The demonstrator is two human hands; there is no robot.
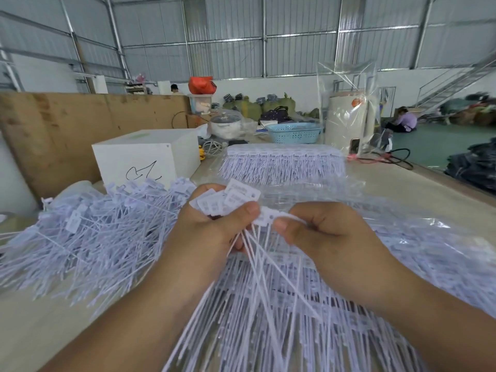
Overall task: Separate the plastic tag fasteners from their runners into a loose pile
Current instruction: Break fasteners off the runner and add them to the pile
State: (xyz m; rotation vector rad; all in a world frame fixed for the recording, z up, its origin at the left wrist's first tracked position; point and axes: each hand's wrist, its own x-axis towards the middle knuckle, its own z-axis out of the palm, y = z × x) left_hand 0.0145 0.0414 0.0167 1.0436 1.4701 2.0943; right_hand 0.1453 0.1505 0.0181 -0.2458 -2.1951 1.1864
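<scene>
Left hand (214, 226) grip clamped on a fan of tag fasteners (228, 200) at frame centre: heads up, tails pointing down. Right hand (319, 232) pinches one fastener head (265, 217). Loose pile (88, 237) left on bench (40, 323). Tag print unreadable.

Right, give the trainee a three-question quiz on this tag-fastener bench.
1. True or false: the left hand holds a fan of fasteners.
2. The loose pile lies on which side of the hands? A) left B) right
3. What does the right hand pinch?

Key: 1 true; 2 A; 3 a single fastener's tag head, beside the left hand's bunch.
</scene>
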